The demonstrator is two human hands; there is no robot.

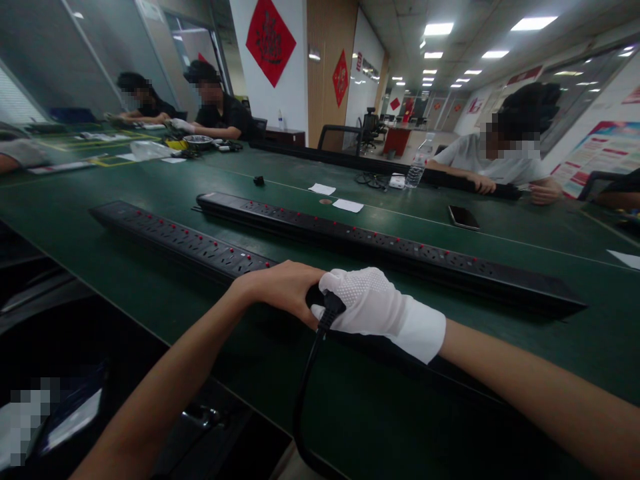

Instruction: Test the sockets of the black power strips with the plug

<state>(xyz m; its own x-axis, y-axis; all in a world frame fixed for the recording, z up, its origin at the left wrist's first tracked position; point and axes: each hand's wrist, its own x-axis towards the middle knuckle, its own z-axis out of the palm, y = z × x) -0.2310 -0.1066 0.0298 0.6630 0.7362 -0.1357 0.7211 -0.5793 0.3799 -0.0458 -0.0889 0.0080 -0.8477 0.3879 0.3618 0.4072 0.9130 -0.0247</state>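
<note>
The gloved right hand [367,300] grips a black plug [333,305] by the near power strip [185,240] — cord [307,380] end towards the wearer. The bare left hand [287,287] curves beside it; whether it grips, I cannot tell. The strip runs far left to near right on the green table [400,413]. Beyond stands a bottle [419,163], contents unclear.

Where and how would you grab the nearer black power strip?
Probably the uncovered stretch of the nearer power strip to the left of the left hand, from above, across its narrow width: it is a long, low, slim bar.
</note>
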